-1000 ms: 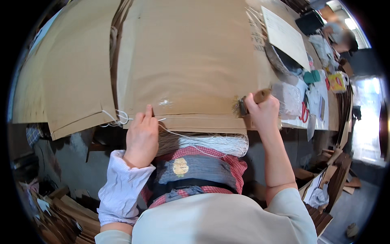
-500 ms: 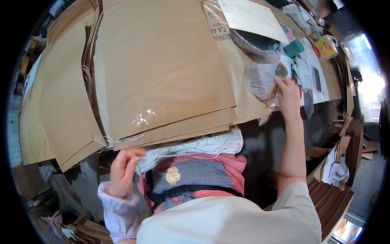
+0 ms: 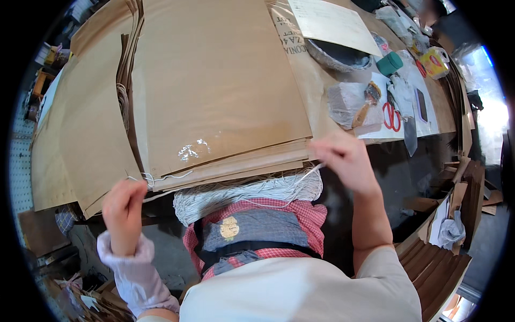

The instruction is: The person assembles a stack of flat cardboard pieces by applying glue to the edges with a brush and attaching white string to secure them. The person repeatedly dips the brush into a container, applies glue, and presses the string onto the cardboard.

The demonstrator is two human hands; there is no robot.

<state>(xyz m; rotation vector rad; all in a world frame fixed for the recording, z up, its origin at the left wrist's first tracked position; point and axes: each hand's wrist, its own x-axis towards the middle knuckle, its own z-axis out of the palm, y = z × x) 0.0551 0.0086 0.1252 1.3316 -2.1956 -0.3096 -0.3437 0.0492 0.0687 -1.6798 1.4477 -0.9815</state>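
A large stack of brown kraft paper sheets [image 3: 220,80] lies in front of me, with a wet shiny patch near its front edge. At its front left corner my left hand [image 3: 125,209] is closed, fingers pinched on a thin white string [image 3: 166,190] that runs right along the stack's front edge. By the front right corner my right hand [image 3: 343,158] is pinched on a white string too. A hank of white strings [image 3: 247,193] lies across my lap on a red checked apron [image 3: 316,217]. A brush [image 3: 367,104] rests on a plastic-wrapped block [image 3: 343,102].
Right of the stack are red-handled scissors [image 3: 392,116], a knife blade [image 3: 410,137], a phone [image 3: 421,104], a green lidded jar [image 3: 390,63] and a bowl [image 3: 338,56] under a board [image 3: 332,24]. Folded brown sheets [image 3: 434,273] stand low at right. Another person is partly visible, far right.
My right hand has let go of the brush, left on the wrapped block, and come down-left to the stack's right corner, taking string. My left hand has moved left along the front edge.
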